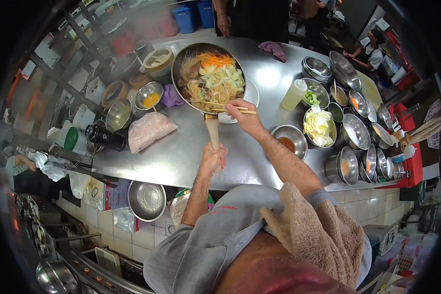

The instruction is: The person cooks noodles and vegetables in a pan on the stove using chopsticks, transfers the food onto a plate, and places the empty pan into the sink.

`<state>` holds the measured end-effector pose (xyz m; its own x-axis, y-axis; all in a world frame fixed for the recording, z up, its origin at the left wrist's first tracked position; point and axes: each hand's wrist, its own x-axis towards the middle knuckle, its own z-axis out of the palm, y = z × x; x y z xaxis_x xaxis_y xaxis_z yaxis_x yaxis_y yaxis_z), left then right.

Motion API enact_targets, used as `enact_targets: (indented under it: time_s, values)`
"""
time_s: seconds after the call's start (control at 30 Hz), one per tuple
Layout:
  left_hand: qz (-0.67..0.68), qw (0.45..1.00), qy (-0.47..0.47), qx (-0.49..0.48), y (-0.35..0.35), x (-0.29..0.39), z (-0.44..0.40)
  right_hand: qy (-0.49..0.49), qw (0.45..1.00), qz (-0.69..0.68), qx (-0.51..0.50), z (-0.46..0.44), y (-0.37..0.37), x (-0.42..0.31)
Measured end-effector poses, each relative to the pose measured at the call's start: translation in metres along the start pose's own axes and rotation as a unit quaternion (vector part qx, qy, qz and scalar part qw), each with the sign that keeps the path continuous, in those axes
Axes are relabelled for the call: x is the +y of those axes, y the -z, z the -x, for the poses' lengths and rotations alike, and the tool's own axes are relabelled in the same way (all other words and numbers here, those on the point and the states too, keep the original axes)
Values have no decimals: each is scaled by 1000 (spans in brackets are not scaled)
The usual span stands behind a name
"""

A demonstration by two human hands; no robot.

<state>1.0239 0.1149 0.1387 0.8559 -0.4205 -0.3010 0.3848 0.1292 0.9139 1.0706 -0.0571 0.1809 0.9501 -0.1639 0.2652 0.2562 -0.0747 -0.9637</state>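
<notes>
My left hand [213,159] is wrapped round the pale handle of a frying pan [174,81], which is held over the steel table. Inside the pan lie noodles [193,90], shredded cabbage [223,78], orange carrot strips [216,60] and pieces that look like meat. My right hand [242,115] grips a pair of chopsticks [220,107], their tips at the noodles near the pan's lower rim. Partly hidden behind the pan, a white plate [252,93] rests on the table.
Left on the steel table [176,157] are a bag of pale pink food [151,131], a black bottle [104,137] and an egg bowl [149,95]. Rightward stand a squeeze bottle [294,94], a sauce bowl [289,142], cabbage [318,126] and several steel bowls. A person [252,19] stands opposite.
</notes>
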Motion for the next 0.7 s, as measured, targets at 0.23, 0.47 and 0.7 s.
enact_targets:
  time_s: [0.23,0.47,0.7]
  values:
    - [16,1000,17,-2,2,-4,-8,55,994,93,-7,-3,29,13]
    - [-5,999,18,28,3,-4,-4,87,980,179,-23,-3,49,22]
    - [-40,998,13,42,6,-3,-1,135,966,222,-25,-6,65,24]
